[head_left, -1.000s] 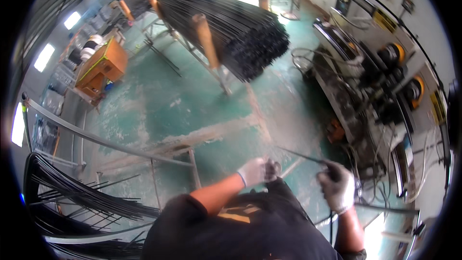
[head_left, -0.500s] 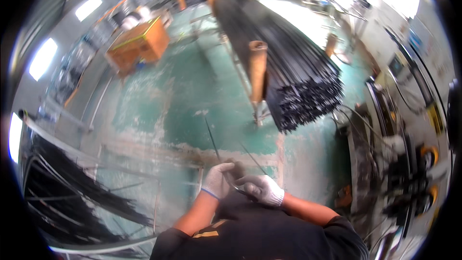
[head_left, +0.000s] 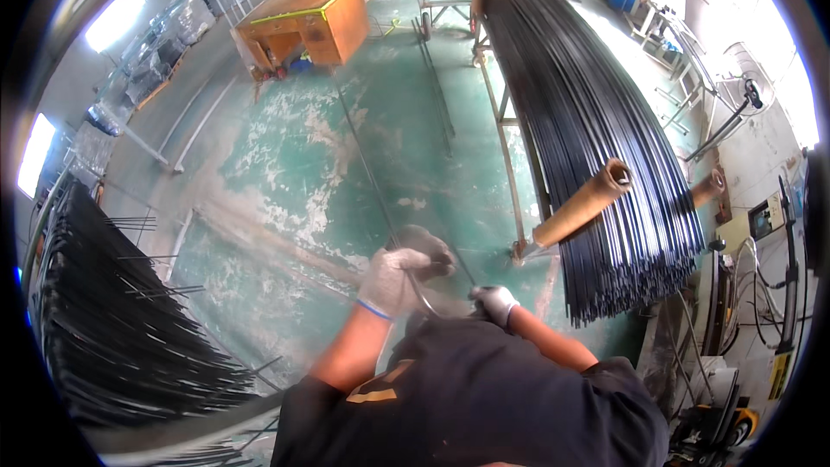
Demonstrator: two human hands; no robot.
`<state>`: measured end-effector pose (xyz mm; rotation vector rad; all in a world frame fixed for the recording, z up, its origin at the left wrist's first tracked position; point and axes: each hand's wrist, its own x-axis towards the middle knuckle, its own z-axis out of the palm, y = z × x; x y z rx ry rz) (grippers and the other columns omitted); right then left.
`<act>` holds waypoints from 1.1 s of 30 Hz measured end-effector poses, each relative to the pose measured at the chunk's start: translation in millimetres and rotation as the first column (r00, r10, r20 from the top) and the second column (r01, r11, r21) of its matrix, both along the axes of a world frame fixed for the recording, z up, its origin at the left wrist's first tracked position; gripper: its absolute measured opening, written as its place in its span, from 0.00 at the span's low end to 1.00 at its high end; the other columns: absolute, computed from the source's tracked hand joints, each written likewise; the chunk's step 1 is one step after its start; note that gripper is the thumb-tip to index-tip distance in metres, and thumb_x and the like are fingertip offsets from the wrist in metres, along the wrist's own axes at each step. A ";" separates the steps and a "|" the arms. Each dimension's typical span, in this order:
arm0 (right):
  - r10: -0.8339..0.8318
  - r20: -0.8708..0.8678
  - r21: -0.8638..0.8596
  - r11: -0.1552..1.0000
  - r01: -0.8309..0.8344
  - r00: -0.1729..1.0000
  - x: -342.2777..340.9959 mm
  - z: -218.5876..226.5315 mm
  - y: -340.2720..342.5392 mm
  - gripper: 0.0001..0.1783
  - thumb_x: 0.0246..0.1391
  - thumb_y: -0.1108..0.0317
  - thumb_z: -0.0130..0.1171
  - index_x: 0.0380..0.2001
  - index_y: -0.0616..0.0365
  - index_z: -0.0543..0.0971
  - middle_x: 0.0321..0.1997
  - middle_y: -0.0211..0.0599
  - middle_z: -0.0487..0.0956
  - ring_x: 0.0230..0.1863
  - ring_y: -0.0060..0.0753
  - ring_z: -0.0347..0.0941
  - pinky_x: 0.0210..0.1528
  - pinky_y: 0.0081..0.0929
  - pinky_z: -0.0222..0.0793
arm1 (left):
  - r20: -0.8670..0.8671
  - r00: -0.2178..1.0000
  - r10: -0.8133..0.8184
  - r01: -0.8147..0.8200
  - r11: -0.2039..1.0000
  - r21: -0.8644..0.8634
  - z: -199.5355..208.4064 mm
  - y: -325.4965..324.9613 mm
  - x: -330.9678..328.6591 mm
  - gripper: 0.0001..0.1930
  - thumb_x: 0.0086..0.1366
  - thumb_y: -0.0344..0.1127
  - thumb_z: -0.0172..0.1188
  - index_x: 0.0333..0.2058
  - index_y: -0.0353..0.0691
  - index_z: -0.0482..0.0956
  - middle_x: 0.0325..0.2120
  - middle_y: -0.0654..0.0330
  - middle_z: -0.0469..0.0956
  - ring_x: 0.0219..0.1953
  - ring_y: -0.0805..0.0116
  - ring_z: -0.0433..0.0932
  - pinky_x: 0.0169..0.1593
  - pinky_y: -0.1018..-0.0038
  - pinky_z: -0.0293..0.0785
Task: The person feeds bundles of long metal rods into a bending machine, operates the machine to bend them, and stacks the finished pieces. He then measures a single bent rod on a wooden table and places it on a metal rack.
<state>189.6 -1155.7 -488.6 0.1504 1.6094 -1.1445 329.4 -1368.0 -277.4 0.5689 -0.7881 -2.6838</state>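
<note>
My left hand [head_left: 399, 275], in a pale knit glove with a blue cuff edge, is closed around a long thin dark rod [head_left: 363, 156]. The rod runs from the hand away over the floor, and a shiny curved piece [head_left: 422, 296] shows under the palm. Lower and to the right, close to my body, my right hand [head_left: 495, 303] wears a similar glove. Its fingers are closed on a second thin dark rod [head_left: 464, 266], whose far part is blurred. Motion smears the space between the hands.
A long stack of black rods [head_left: 596, 138] lies on a rack to the right, beside a brown tube post [head_left: 584, 203]. More black rods [head_left: 121, 311] fill a rack at left. A wooden desk [head_left: 333, 26] stands far left; machinery [head_left: 735, 398] lines the right.
My view has shifted, so the rod stack and desk sit differently in it. My hands, formerly close together, are farther apart, the right one nearer my body.
</note>
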 end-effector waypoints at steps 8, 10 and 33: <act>-0.193 -0.597 -0.053 0.978 0.202 0.778 -177.0 -20.5 -195.6 0.26 0.70 0.50 0.61 0.32 0.66 0.85 0.24 0.32 0.79 0.27 0.23 0.69 0.34 0.30 0.67 | 0.271 0.946 0.176 -0.081 0.941 -0.329 -65.3 -188.0 -73.8 0.20 0.56 0.18 0.56 0.48 0.35 0.76 0.39 0.45 0.85 0.40 0.49 0.88 0.45 0.54 0.88; -0.152 -0.702 -0.062 0.986 0.153 0.696 -228.4 -16.5 -247.1 0.25 0.69 0.51 0.62 0.31 0.66 0.85 0.24 0.38 0.80 0.31 0.25 0.70 0.40 0.31 0.70 | 0.377 0.881 0.285 -0.111 0.900 -0.421 -90.8 -229.8 -99.8 0.17 0.60 0.17 0.57 0.48 0.35 0.76 0.36 0.47 0.85 0.36 0.54 0.87 0.40 0.59 0.89; -0.073 -0.940 -0.067 0.997 0.029 0.334 -587.3 35.3 -848.7 0.22 0.67 0.51 0.66 0.38 0.65 0.85 0.32 0.53 0.85 0.33 0.43 0.82 0.44 0.36 0.77 | 0.499 0.545 0.674 -0.565 0.735 -0.376 -188.5 -778.3 -419.9 0.08 0.69 0.21 0.58 0.43 0.41 0.74 0.28 0.56 0.78 0.24 0.64 0.80 0.26 0.68 0.77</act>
